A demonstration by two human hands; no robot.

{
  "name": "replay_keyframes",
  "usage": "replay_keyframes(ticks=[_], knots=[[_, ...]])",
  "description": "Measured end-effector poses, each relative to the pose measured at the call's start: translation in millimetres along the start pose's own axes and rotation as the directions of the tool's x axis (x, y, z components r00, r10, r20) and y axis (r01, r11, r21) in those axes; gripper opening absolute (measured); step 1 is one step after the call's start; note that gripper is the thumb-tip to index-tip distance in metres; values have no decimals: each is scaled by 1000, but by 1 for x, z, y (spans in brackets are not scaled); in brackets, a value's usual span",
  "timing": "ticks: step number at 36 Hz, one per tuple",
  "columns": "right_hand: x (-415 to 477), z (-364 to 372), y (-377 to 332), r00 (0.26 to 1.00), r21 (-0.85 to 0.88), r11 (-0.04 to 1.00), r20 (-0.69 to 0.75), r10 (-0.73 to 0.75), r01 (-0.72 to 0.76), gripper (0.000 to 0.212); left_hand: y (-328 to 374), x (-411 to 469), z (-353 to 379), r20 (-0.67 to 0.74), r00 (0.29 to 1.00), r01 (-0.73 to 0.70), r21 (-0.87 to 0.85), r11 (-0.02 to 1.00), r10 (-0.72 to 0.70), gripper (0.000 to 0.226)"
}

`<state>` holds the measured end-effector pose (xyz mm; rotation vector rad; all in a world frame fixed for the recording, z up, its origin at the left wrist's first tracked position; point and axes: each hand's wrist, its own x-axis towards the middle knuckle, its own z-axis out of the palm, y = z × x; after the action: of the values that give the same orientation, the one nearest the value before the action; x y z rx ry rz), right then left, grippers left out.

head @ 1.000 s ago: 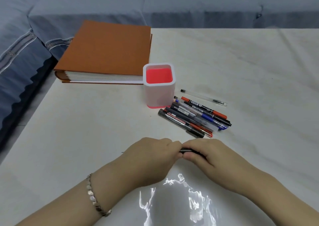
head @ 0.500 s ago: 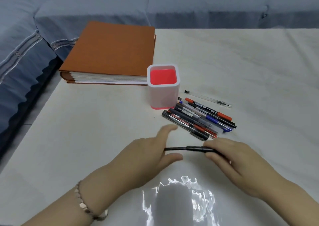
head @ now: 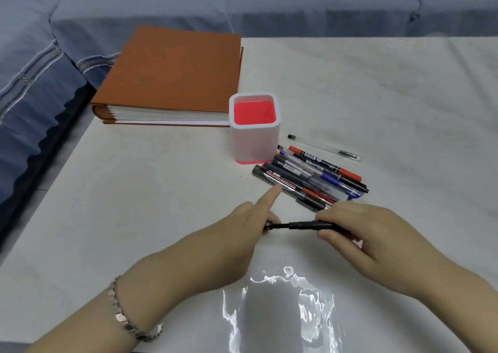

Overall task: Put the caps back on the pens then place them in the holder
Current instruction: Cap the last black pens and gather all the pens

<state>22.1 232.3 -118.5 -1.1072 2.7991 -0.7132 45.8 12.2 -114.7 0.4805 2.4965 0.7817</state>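
A thin black pen lies level just above the table, near the front. My right hand grips its right half. My left hand pinches the pen's left end between thumb and a lower finger, with the index finger stretched out toward the pile. Whether a cap sits on that end is hidden by the fingers. The white holder with a red inside stands upright behind my hands. Several capped pens and markers lie side by side to its right, and a clear pen lies alone behind them.
A thick orange book lies flat to the left of the holder, almost touching it. The white table stretches bare to the right and to the left front. A blue sofa runs along the far and left edges.
My hands were closed together around the pen; they have drawn apart, baring its length. My left index finger has stretched out. The view has shifted slightly.
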Motion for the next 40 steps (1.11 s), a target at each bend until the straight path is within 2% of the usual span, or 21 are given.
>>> replay_keyframes(ticks=[1,3,6,8,13,16,20,23,26,29,32,34,35,36,37,38,39,40], knots=[[1,0,-1,1000,-5,1000,5,-3,3,20,0,1,0,-17,1000,7,-10,1000,-7,99],[2,0,-4,1000,-16,1000,17,-1,2,20,1,0,-4,-57,998,29,-44,999,-32,81],[3,2,-5,1000,-16,1000,21,7,-6,22,4,0,-11,-155,987,-19,80,997,31,39],[4,4,-5,1000,-10,1000,9,16,-16,23,5,1,-13,-139,989,-23,156,987,45,29],[4,5,-7,999,26,999,-31,43,-42,22,13,0,-13,-130,992,44,345,938,2,31],[2,4,-10,999,1,999,-18,40,-40,22,14,-2,-9,-153,985,1,457,889,78,31],[0,2,-12,999,10,999,-7,34,-34,22,14,-2,-6,-236,951,-76,450,890,201,32],[-2,3,-14,1000,23,999,-12,28,-28,22,5,-1,0,-324,895,-154,422,894,307,29],[-2,4,-15,1000,78,997,-9,27,-26,20,9,-3,-2,-335,860,-204,465,861,385,22],[-3,3,-18,998,179,982,-2,65,-63,19,10,-4,-5,-299,831,-238,572,785,470,6],[-3,2,-23,993,288,951,0,115,-110,24,7,-4,-7,-288,798,-257,632,731,529,26],[1,1,-24,978,442,877,7,207,-189,24,8,-3,-7,-330,763,-257,634,729,556,33],[3,0,-23,960,581,773,53,275,-254,20,10,-2,-7,-347,746,-255,639,726,568,33],[5,1,-23,930,732,593,156,334,-335,17,11,-1,-6,-359,725,-253,654,713,587,30],[7,1,-21,892,824,389,279,355,-412,18,11,1,-6,-361,707,-263,664,700,608,25],[8,3,-20,863,857,241,359,356,-456,19,11,3,-6,-361,705,-265,664,699,610,20],[9,6,-18,845,855,193,395,360,-481,19,6,6,-3,-358,714,-260,661,704,601,17],[9,9,-17,836,840,213,403,373,-500,19,6,10,-5,-341,746,-256,646,719,572,16]])
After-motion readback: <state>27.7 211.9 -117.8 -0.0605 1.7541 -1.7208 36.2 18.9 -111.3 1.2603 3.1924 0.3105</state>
